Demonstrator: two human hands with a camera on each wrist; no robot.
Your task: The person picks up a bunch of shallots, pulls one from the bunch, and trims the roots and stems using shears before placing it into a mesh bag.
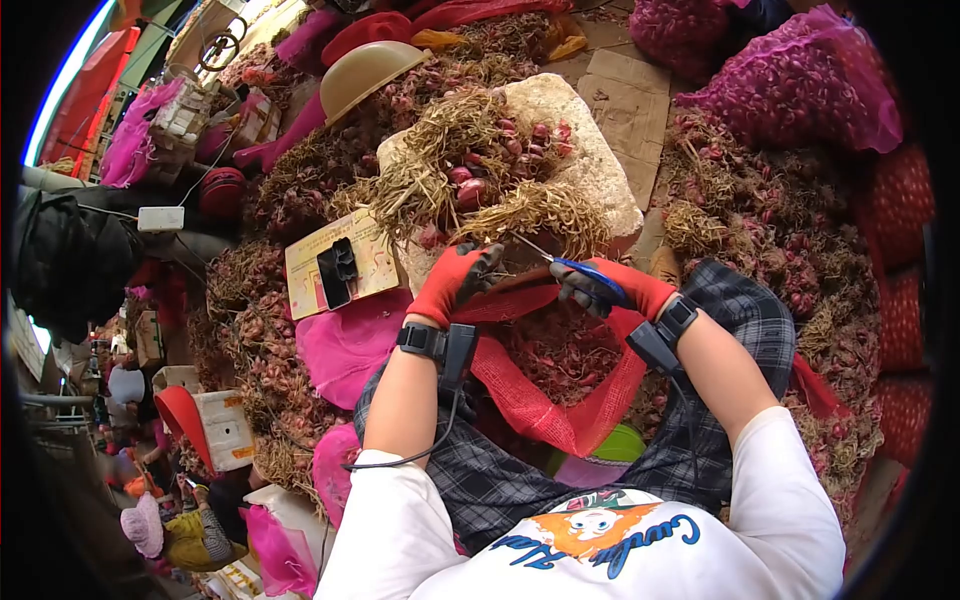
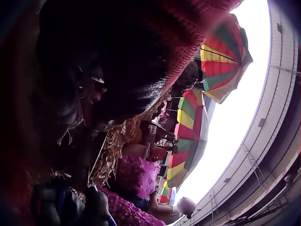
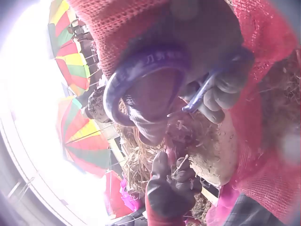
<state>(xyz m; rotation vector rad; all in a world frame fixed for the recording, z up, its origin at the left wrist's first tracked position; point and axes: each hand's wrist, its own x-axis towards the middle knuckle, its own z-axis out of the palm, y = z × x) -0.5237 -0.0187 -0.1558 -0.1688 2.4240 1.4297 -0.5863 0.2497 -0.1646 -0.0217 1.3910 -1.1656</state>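
Blue-handled scissors [image 1: 592,279] are gripped in the right hand [image 1: 612,288], gloved in red and grey, their blades pointing up and left toward the dried stems. In the right wrist view the fingers pass through the blue handle loop [image 3: 113,96]. The left hand [image 1: 456,280], in a matching glove, is at the near edge of the pale block [image 1: 600,165]; in the right wrist view the left hand [image 3: 170,190] pinches a small shallot with stringy roots [image 3: 171,153]. Shallots with dry stems [image 1: 470,185] lie heaped on the block.
Red netting [image 1: 540,405] hangs between the knees over loose shallots. A phone [image 1: 335,275] lies on a box at left. A beige bowl [image 1: 370,75] stands behind the block. Filled pink net bags [image 1: 790,85] are at upper right, with shallot heaps on both sides.
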